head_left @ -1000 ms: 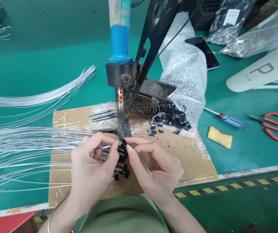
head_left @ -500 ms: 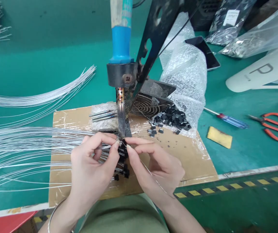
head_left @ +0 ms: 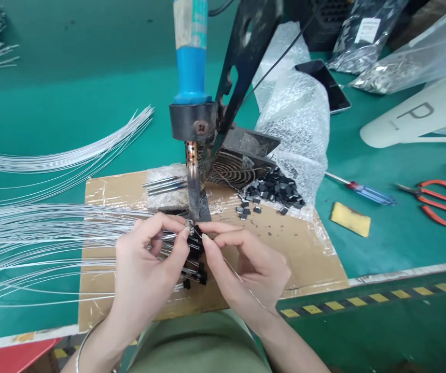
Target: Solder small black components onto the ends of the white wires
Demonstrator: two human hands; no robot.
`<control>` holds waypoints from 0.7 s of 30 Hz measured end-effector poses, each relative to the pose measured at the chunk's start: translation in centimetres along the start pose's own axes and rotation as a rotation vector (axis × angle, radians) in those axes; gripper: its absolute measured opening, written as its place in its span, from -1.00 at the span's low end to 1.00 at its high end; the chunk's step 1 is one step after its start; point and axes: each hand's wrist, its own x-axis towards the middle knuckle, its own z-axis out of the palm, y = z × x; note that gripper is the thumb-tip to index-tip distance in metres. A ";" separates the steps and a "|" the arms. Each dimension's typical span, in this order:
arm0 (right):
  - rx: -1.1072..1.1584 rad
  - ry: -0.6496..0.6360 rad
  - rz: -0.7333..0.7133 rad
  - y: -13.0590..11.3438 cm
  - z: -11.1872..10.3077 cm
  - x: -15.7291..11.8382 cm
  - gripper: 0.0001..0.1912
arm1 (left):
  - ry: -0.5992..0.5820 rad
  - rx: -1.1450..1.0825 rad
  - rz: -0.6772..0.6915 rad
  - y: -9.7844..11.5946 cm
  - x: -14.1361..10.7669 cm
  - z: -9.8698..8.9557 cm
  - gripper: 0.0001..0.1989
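A soldering iron [head_left: 192, 77] with a blue handle hangs tip down in a black stand, its tip just above my fingers. My left hand [head_left: 153, 264] is closed in a pinch on a small metal piece [head_left: 189, 226] under the tip. Between the thumb and forefinger of my right hand [head_left: 246, 269] is a thin solder wire [head_left: 252, 295], which trails back over the palm. Its end is close to the metal piece; whether they touch I cannot tell. Black connectors [head_left: 197, 247] on wire ends lie beneath my fingers, partly hidden.
White wires [head_left: 52, 228] spread across the left. Loose black parts [head_left: 277, 187] are heaped by bubble wrap [head_left: 301, 129] and a round fan grille [head_left: 233, 168]. Cardboard [head_left: 304, 259] covers the work area. To the right are a screwdriver [head_left: 371, 192], a yellow sponge [head_left: 350, 219] and red-handled cutters [head_left: 443, 199].
Both hands stay in nearly the same pinch near the iron tip. My right hand has shifted slightly left, and the whole view has moved a little.
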 end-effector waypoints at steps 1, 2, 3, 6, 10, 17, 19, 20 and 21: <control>0.007 -0.006 0.008 0.0 -0.1 0.0 -0.84 | -0.008 0.008 0.003 -0.1 0.0 0.0 -0.87; 0.009 -0.006 0.021 0.1 -0.3 0.1 -0.85 | -0.014 0.022 0.006 -0.2 -0.1 -0.1 -0.87; 0.003 0.010 0.031 0.3 -0.6 0.2 -0.86 | -0.017 0.038 0.010 -0.4 -0.1 -0.1 -0.87; -0.096 0.156 0.048 1.4 -2.4 1.1 -0.86 | -0.013 0.089 0.073 -1.0 -0.2 -0.3 -0.86; -0.307 0.330 0.077 3.7 -5.4 2.1 -0.79 | 0.013 0.175 0.243 -1.8 -0.9 -0.8 -0.88; -0.253 0.392 0.189 5.8 -7.0 1.8 -0.71 | 0.113 0.382 0.337 -3.2 0.3 -4.3 -0.86; -0.227 0.396 0.181 5.8 -6.9 1.8 -0.70 | 0.199 0.569 0.249 -4.6 3.2 -6.0 -0.80; -0.218 0.398 0.181 5.8 -6.8 1.9 -0.70 | 0.224 0.624 0.198 -5.4 5.1 -6.9 -0.76; -0.213 0.398 0.184 5.8 -6.8 1.9 -0.69 | 0.225 0.651 0.159 -6.3 7.1 -7.7 -0.73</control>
